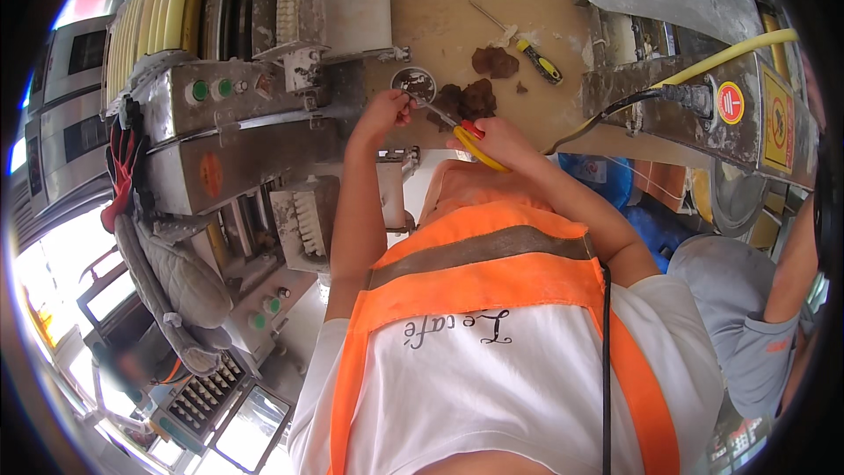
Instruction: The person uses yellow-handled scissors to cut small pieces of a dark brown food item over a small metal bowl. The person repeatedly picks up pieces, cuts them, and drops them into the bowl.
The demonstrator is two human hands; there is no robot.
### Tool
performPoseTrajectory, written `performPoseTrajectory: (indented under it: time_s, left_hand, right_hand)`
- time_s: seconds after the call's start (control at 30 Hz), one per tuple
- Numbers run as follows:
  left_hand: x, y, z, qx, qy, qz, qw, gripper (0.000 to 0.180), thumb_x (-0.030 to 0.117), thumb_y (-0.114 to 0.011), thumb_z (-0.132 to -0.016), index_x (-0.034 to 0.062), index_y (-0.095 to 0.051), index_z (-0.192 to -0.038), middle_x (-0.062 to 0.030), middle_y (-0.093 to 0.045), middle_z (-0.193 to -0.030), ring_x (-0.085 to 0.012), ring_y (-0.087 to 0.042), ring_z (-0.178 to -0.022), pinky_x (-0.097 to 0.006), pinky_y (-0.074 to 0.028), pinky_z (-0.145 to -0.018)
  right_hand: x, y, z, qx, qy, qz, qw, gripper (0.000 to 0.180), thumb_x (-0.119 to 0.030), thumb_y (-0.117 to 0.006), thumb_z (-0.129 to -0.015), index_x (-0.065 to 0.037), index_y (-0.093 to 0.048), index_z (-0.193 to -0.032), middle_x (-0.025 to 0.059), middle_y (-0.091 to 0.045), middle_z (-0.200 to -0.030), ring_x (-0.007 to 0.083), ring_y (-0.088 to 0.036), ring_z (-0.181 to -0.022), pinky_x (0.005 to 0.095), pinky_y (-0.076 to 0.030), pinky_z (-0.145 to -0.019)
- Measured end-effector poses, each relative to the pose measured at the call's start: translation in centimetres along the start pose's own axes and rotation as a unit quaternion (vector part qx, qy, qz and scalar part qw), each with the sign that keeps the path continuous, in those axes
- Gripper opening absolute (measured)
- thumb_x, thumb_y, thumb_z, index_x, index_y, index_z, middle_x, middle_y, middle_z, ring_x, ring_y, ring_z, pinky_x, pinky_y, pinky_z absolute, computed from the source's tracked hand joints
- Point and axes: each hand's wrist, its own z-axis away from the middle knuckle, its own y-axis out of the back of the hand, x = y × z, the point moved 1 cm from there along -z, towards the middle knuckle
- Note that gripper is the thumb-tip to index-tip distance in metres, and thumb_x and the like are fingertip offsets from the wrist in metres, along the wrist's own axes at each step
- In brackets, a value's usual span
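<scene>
My right hand point(503, 145) is closed around a hand tool point(473, 142) with yellow and red handles and a slim metal end. Whether it is scissors or pliers is unclear. The metal end points left toward my left hand point(385, 116), whose fingers are pinched together at its tip. What they hold, if anything, is too small to make out. Just beyond them stands a small round container point(433, 79) with a pale rim and dark contents. Crumpled dark brown lumps point(477, 99) lie right of it, with another brown lump point(495, 62) farther off.
On the worktable point(440, 13) lies a yellow-and-black-handled screwdriver point(538, 62). Floury metal machines point(211, 97) line the left. A machine housing point(738, 114) with a plugged-in cable point(633, 97) borders the right. Another person point(747, 317) is at the lower right.
</scene>
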Motion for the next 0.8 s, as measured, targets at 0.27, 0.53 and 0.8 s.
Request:
performPoseTrajectory:
  time_s: [0.27, 0.53, 0.8]
  left_hand:
    - [-0.3, 0.0, 0.0, 0.050, -0.022, 0.021, 0.998, 0.023, 0.014, -0.042, -0.090, 0.0026, -0.061, -0.082, 0.0007, -0.051, -0.064, -0.0098, -0.051, -0.057, -0.024, -0.042, -0.055]
    - [-0.2, -2.7, 3.3, 0.088, -0.093, 0.090, 0.988, 0.022, 0.014, -0.046, -0.090, 0.0031, -0.064, -0.096, 0.0024, -0.053, -0.068, -0.0057, -0.051, -0.062, -0.021, -0.043, -0.059]
    - [0.9, -6.2, 5.5, 0.104, -0.176, 0.077, 0.976, 0.031, 0.012, -0.046, -0.091, 0.0006, -0.056, -0.117, -0.0016, -0.060, -0.081, -0.0072, -0.053, -0.068, -0.022, -0.045, -0.064]
  right_hand:
    - [1.9, -1.4, -1.2, -0.043, -0.047, -0.084, 0.994, 0.049, -0.047, -0.072, -0.071, 0.000, -0.057, -0.070, 0.0077, -0.053, -0.058, 0.0152, -0.048, -0.054, 0.0310, -0.039, -0.051]
    - [0.0, -0.3, -1.4, 0.063, 0.029, -0.201, 0.977, 0.044, -0.034, -0.076, -0.068, 0.003, -0.057, -0.085, 0.0129, -0.060, -0.074, 0.0168, -0.057, -0.067, 0.0305, -0.045, -0.061]
    - [-4.5, 0.8, -2.4, 0.038, 0.027, -0.392, 0.919, 0.026, -0.012, -0.071, -0.072, 0.001, -0.055, -0.088, 0.0056, -0.062, -0.077, 0.0115, -0.060, -0.066, 0.0246, -0.049, -0.059]
